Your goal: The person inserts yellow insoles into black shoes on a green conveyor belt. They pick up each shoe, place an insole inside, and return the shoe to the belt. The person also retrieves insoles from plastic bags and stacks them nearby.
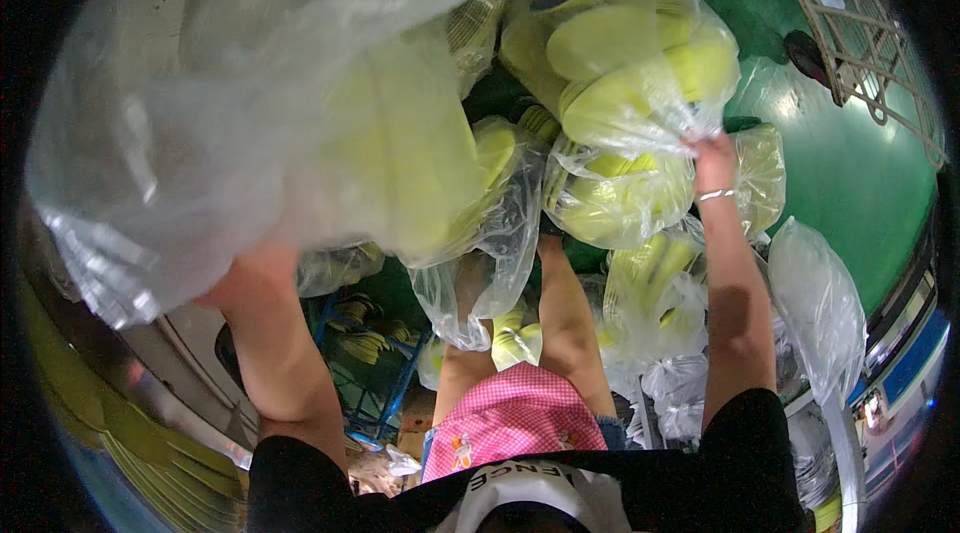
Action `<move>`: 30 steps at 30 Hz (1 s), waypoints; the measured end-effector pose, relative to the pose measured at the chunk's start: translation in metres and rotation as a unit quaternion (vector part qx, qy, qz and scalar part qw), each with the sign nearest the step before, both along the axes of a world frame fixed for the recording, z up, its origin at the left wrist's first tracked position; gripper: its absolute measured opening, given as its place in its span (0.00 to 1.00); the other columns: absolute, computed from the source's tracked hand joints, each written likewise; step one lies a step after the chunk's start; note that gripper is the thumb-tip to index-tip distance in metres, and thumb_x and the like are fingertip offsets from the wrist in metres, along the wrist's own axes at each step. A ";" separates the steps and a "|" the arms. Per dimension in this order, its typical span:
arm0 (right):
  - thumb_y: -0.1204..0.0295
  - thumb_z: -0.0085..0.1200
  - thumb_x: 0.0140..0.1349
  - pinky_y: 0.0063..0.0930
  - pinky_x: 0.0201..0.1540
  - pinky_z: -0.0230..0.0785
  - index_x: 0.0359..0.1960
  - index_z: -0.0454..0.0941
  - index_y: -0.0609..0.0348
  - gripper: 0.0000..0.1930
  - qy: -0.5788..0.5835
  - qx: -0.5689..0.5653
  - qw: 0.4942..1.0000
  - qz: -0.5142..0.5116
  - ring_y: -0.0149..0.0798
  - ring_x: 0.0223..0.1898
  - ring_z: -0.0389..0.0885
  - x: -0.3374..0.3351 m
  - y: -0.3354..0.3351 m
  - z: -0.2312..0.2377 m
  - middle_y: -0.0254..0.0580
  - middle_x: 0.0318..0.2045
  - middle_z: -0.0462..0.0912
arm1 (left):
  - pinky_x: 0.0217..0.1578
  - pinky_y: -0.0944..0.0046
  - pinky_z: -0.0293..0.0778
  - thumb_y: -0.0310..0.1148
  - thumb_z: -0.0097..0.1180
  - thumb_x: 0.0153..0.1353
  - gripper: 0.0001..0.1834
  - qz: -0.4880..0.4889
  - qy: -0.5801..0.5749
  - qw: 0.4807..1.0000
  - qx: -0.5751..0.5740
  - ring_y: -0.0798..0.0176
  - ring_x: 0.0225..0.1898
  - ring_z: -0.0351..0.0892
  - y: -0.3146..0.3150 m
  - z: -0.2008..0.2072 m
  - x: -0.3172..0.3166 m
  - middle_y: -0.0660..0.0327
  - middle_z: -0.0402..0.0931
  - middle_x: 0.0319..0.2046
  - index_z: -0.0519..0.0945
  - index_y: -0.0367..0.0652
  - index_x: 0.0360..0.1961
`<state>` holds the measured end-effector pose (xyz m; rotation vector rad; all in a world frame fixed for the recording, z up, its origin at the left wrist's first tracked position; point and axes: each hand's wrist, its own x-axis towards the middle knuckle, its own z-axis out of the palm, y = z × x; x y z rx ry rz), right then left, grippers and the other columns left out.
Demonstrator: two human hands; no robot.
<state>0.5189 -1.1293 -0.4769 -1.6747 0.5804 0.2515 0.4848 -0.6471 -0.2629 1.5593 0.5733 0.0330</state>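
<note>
My left hand (pixel 255 268) is raised close to the camera and grips a large clear plastic bag (pixel 250 103) with pale yellow slippers inside; the bag hides most of the fingers. Farther out on the right, my right hand (pixel 712 155), a silver bracelet at its wrist, grips the gathered edge of a second clear bag (pixel 625 43) stuffed with yellow-green slippers. That bag hangs above several more filled bags (pixel 620 198) piled below.
A green floor (pixel 850 173) lies to the right, with a white wire rack (pixel 860 23) at the upper right. A blue crate (pixel 370 363) of yellow goods sits below my left arm. Empty clear bags (pixel 815 308) lie near my right elbow.
</note>
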 end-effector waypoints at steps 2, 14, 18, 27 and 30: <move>0.82 0.42 0.45 0.25 0.33 0.66 0.30 0.74 0.63 0.10 0.021 -0.033 0.998 0.050 0.32 0.30 0.73 -0.038 0.005 -0.002 0.39 0.29 0.76 | 0.48 0.49 0.59 0.45 0.43 0.50 0.26 -0.017 0.047 0.987 0.151 0.48 0.49 0.64 0.015 -0.030 0.034 0.50 0.64 0.47 0.64 0.40 0.49; 0.84 0.41 0.40 0.36 0.41 0.61 0.31 0.72 0.61 0.14 0.015 -0.241 0.957 0.161 0.52 0.36 0.69 -0.137 -0.005 -0.032 0.50 0.32 0.72 | 0.44 0.55 0.64 0.35 0.46 0.48 0.21 -0.119 0.153 0.849 0.492 0.43 0.43 0.68 0.018 -0.123 0.115 0.42 0.69 0.39 0.67 0.34 0.43; 0.84 0.42 0.39 0.34 0.42 0.60 0.31 0.73 0.60 0.14 -0.068 -0.237 0.963 0.110 0.51 0.38 0.67 -0.107 0.020 -0.025 0.49 0.32 0.72 | 0.44 0.54 0.64 0.34 0.46 0.48 0.21 -0.239 0.151 0.795 0.536 0.43 0.43 0.68 0.005 -0.137 0.097 0.42 0.69 0.40 0.66 0.35 0.44; 0.85 0.44 0.33 0.38 0.39 0.59 0.17 0.68 0.59 0.07 -0.338 -0.090 0.909 0.226 0.51 0.35 0.65 0.037 0.179 0.111 0.43 0.26 0.73 | 0.42 0.61 0.66 0.23 0.46 0.45 0.21 -0.234 0.107 0.899 0.354 0.49 0.42 0.70 -0.010 -0.129 0.074 0.46 0.72 0.37 0.69 0.40 0.45; 0.84 0.42 0.34 0.37 0.41 0.58 0.16 0.68 0.59 0.06 -0.334 -0.025 0.907 0.257 0.50 0.33 0.66 0.029 0.169 0.109 0.42 0.23 0.71 | 0.49 0.62 0.61 0.26 0.49 0.44 0.24 -0.273 0.128 0.836 0.459 0.51 0.48 0.66 -0.024 -0.109 0.092 0.49 0.68 0.45 0.67 0.41 0.47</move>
